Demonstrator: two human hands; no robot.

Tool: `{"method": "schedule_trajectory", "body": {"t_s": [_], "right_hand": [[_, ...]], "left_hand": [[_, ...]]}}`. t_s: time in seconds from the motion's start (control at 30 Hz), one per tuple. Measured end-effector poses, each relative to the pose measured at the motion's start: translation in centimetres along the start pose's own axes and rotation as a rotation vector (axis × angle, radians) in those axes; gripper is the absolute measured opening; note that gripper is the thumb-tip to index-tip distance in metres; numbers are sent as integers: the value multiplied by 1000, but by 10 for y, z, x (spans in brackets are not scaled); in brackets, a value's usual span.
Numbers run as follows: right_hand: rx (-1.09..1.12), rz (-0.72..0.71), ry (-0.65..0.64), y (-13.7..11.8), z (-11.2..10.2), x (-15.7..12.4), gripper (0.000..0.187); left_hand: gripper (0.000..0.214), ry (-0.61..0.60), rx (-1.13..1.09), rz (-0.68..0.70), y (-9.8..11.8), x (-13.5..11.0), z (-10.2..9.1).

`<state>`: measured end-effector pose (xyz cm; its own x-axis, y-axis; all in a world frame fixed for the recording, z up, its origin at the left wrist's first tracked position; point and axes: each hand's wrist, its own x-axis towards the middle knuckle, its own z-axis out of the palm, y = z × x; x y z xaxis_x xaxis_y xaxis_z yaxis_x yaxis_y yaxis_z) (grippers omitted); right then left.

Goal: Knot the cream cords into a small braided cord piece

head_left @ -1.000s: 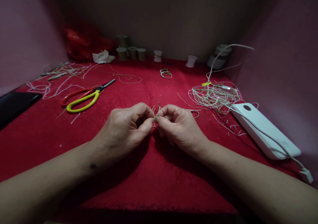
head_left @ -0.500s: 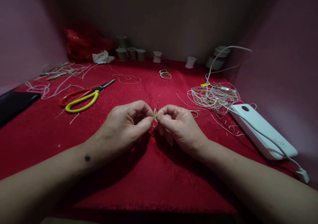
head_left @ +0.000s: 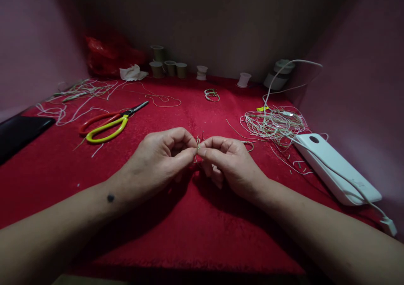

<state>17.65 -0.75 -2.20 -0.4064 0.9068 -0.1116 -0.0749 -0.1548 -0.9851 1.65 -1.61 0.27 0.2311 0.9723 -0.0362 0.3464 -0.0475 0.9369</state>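
Between my two hands is a small looped piece of green and tan cord [head_left: 198, 142], its ends sticking out above and below the fingertips. My left hand [head_left: 167, 152] pinches it from the left with thumb and forefinger. From the right, my right hand [head_left: 229, 156] pinches the same cord, the thumb and forefinger almost touching those of the left. The fingers cover most of the cord, so its knot cannot be made out. A short cord loop [head_left: 250, 145] lies just beyond my right hand. Scissors [head_left: 109, 129] with red and yellow handles lie to the left.
A tangle of white and tan cord [head_left: 271, 123] sits beside a white power bank [head_left: 337, 171] with a cable. More cord [head_left: 85, 89] and a black phone [head_left: 23, 133] are at left. Spools [head_left: 170, 69], a bracelet-like cord ring [head_left: 211, 94] and a red bag [head_left: 110, 55] are further back.
The fingertips have drawn closer together over the cord, and less of its loop shows. The whole view has shifted slightly; the things on the table stay in place.
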Motion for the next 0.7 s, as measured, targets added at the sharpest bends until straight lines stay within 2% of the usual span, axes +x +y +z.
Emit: {"method": "schedule_trajectory", "body": {"t_s": [0.13, 0.37, 0.7], "right_hand": [[8, 6, 17, 1, 1, 0, 15], [47, 5, -3, 2, 0, 0, 12], [5, -10, -3, 1, -1, -1, 18]], "left_hand": [[6, 8, -19, -25, 0, 2, -1], [4, -64, -78, -131, -4, 5, -6], [6, -76, -61, -126, -1, 6, -5]]}}
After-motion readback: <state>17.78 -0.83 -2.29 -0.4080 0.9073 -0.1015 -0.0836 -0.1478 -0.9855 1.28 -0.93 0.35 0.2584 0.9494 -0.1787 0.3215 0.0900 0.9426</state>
